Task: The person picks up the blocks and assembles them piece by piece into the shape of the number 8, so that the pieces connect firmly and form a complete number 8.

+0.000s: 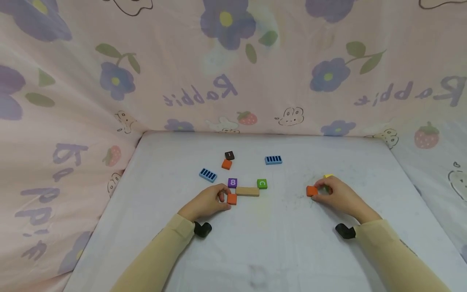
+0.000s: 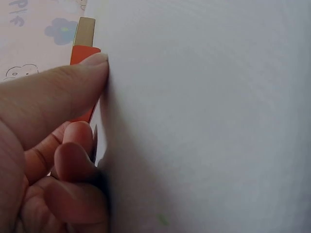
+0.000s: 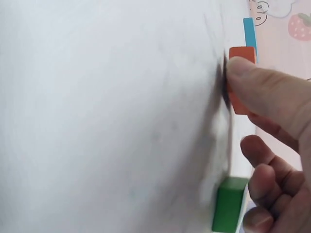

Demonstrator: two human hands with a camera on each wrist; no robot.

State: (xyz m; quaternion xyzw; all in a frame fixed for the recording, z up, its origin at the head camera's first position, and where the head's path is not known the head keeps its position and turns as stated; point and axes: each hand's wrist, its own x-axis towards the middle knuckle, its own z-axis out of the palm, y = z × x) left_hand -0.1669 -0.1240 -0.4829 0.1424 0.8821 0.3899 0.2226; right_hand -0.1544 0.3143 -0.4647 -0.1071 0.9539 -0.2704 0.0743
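Observation:
Between thumb and fingers, my left hand point(image 1: 209, 198) pinches an orange block point(image 1: 231, 199) by the left end of a plain wooden block point(image 1: 247, 191). In the left wrist view the thumb covers part of that orange block point(image 2: 83, 53). A purple block with an 8 point(image 1: 232, 183) and a green block with a C point(image 1: 262, 183) lie just behind the wooden one. Farther right, my right hand point(image 1: 339, 196) pinches another orange block point(image 1: 311, 191), seen edge-on in the right wrist view. Beside its curled fingers stands a green block point(image 3: 229, 204); a yellow block point(image 1: 328, 176) is partly hidden behind the hand.
Toward the back lie a dark brown block point(image 1: 229, 155), a third orange block point(image 1: 226, 164) and two light blue blocks with dark bars, one left point(image 1: 208, 174) and one right point(image 1: 273, 159). Patterned cloth point(image 1: 270, 93) hangs behind and beside the white table point(image 1: 284, 251).

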